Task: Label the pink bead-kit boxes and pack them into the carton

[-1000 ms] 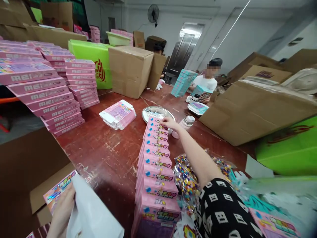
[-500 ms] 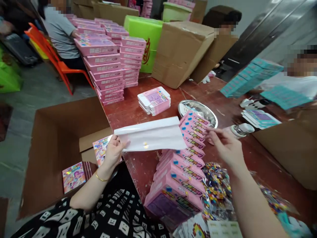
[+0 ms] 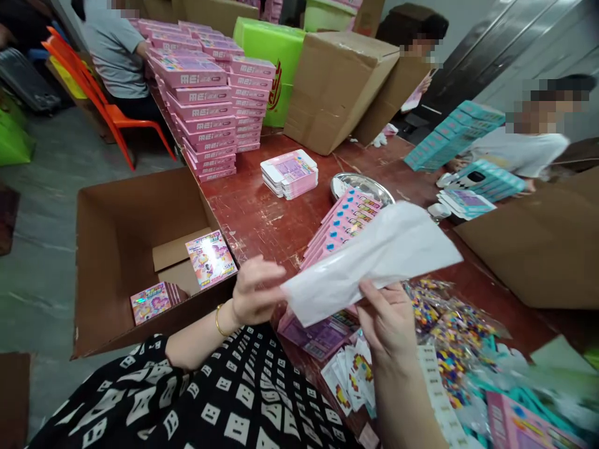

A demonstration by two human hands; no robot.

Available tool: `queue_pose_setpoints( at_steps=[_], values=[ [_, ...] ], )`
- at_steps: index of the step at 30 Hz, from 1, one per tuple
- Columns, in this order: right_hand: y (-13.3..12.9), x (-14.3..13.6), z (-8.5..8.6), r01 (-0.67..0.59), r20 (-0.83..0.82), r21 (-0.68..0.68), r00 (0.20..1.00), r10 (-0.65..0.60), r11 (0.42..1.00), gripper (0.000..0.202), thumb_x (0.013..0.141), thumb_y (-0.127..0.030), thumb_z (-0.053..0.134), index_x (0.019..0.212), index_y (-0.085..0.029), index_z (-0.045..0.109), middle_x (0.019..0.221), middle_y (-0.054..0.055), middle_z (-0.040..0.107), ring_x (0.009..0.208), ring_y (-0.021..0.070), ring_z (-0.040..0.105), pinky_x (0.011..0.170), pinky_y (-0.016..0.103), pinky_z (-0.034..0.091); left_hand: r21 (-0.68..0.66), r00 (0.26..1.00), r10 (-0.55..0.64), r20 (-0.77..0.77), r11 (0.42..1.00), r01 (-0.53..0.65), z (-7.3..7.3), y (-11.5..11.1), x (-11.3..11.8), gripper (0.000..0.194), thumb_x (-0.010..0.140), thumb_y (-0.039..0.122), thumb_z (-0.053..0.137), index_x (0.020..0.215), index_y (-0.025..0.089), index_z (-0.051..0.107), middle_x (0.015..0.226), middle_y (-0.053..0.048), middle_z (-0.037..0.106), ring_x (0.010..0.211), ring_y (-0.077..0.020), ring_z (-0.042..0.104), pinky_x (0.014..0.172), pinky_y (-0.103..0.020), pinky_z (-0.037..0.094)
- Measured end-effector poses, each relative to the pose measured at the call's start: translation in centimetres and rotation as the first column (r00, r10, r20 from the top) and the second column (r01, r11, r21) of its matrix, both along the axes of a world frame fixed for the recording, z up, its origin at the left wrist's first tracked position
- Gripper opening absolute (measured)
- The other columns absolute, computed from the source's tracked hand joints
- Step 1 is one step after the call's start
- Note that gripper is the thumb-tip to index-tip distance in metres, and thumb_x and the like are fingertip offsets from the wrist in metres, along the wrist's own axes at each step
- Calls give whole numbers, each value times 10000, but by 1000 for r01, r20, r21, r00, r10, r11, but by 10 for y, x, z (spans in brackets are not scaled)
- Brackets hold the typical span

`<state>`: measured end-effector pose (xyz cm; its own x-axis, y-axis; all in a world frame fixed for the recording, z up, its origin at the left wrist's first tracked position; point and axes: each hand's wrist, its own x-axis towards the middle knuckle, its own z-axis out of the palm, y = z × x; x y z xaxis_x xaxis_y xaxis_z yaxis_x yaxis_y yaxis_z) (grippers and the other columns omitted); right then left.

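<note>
A folded, slightly glossy white sheet (image 3: 374,249) slants across the middle of the view, above a row of pink boxes (image 3: 337,231). My right hand (image 3: 388,318) pinches its lower edge between thumb and fingers. At the sheet's left end is my left hand (image 3: 255,290), blurred, its fingers apart; whether they touch the sheet is hard to see. Below the sheet, picture cards (image 3: 350,377) with pixel patterns lie fanned out on the red table (image 3: 248,212). Clear bags of colourful small pieces (image 3: 453,337) lie to the right of my right hand.
An open cardboard box (image 3: 110,218) with several printed boxes inside stands left of the table. Stacked pink boxes (image 3: 201,131), flat cartons (image 3: 290,173), a metal tray (image 3: 388,194) and large cardboard boxes (image 3: 337,87) stand farther back. Two people sit across the table, another at left.
The white sheet has moved right and tilted up at its right end. My right hand has come in to grip its lower edge, and my left hand has loosened from its left end.
</note>
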<state>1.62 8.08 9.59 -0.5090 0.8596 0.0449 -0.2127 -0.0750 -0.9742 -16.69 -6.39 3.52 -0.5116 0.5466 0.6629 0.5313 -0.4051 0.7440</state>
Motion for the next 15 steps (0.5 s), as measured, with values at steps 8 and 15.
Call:
queue_pose_setpoints(
  at_steps=[8,15],
  values=[
    [-60,22,-19,-59,138,240,990,26,969,332,797,-367,772,1062,-204,655,949,73,751,813,186,711,752,308,603,-39,544,-301,783,850,526,26,1,28,431,636,448,866,915,159,710,824,-48,734,671,-133,670,644,-220,532],
    [-98,44,-24,64,121,338,986,-110,939,390,778,-406,774,1076,-189,645,919,65,727,792,197,712,703,312,607,183,531,-216,819,976,115,47,21,58,319,692,372,846,907,198,687,952,7,742,844,-113,676,740,-167,528]
  ],
)
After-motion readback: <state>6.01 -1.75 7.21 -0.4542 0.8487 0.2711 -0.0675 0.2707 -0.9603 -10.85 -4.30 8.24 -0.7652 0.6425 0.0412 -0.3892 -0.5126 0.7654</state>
